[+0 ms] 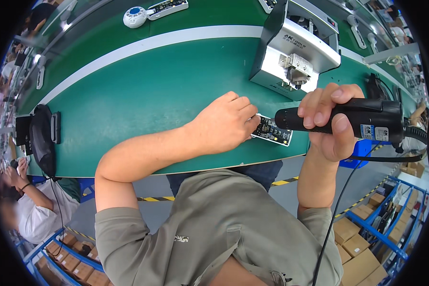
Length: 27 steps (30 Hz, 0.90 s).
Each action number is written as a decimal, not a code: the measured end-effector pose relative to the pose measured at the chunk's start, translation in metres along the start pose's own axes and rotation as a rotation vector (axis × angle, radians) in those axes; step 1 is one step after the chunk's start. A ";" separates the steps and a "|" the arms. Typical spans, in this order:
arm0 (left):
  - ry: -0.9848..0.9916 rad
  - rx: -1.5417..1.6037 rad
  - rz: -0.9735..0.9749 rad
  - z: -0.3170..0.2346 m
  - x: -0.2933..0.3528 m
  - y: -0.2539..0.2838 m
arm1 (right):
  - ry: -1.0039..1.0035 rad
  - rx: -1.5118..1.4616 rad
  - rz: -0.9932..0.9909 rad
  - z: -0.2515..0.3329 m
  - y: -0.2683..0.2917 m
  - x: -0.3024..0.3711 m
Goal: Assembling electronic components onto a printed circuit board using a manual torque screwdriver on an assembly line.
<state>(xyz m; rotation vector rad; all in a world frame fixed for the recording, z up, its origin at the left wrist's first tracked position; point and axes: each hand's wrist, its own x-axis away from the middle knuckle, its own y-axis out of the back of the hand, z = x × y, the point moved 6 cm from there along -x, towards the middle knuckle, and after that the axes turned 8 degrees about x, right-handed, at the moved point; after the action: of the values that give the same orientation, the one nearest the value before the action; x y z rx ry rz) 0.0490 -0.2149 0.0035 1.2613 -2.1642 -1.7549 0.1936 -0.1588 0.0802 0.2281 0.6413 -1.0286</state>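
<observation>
My right hand (330,114) is wrapped round a black corded electric screwdriver (372,114). The tool lies nearly level, its nose pointing left over a narrow white casing with a dark circuit board (274,130) inside. Whether the screwdriver's tip touches the board cannot be made out. At the casing's left end, the fingers of my left hand (226,123) are closed on it, hiding that end. The casing rests on the green tabletop near its front edge. Just beyond my right hand stands a silver and black screw feeder (291,57).
Across a white strip (143,44), a white unit with a blue round face (135,16) lies by another open casing (168,7). A black object (44,138) stands at the table's left end. Shelves of cardboard boxes (362,243) stand behind me; a person (43,209) sits at left.
</observation>
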 end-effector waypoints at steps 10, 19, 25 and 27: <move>0.027 0.005 0.004 0.001 0.002 -0.002 | -0.046 -0.041 0.018 -0.012 -0.012 -0.009; 0.054 -0.007 0.082 0.001 0.000 -0.005 | -0.080 0.008 0.100 -0.010 -0.008 -0.006; 0.073 -0.030 0.091 0.002 0.001 -0.005 | 0.140 0.029 -0.050 0.044 0.019 -0.029; 0.066 -0.032 0.092 0.001 0.002 -0.006 | 0.215 0.099 -0.067 0.053 0.024 -0.034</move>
<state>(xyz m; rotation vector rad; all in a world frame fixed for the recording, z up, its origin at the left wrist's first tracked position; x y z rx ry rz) 0.0502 -0.2151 -0.0026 1.1760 -2.1134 -1.6816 0.2220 -0.1466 0.1397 0.4103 0.7976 -1.1107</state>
